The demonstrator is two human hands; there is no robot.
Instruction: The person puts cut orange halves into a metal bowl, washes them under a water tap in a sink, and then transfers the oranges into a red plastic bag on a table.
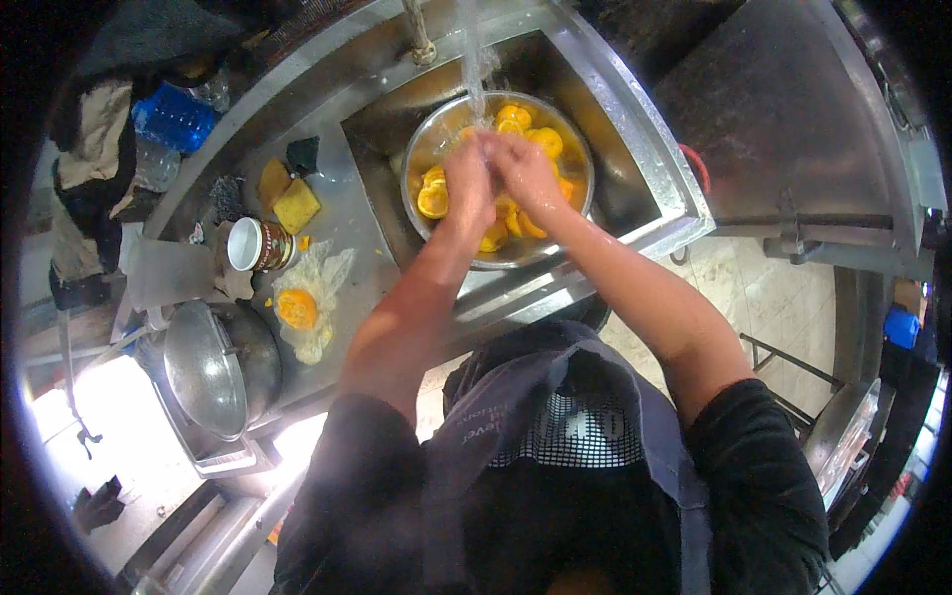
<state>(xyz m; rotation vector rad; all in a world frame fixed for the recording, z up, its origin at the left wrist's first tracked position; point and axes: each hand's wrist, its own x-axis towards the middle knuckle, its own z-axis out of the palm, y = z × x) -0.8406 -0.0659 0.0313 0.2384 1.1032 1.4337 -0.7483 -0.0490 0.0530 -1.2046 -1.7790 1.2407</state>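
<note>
My left hand [468,181] and my right hand [528,174] meet above a round steel bowl [409,181], in the stream of running water [473,59]. Their fingers are curled in against each other and slightly blurred; whatever lies between them is hidden. Inside the bowl are several wet orange-yellow fruit pieces [544,143], some looking like hollowed halves. The bowl stands in a rectangular steel sink basin [615,178], below a metal tap [423,50].
On the left drainboard lie a yellow sponge [296,206], a tipped tub [260,245], and an orange piece [297,308] on a clear plastic bag [332,273]. A large metal pot [203,367] sits farther left. A steel surface [773,109] stands at the right.
</note>
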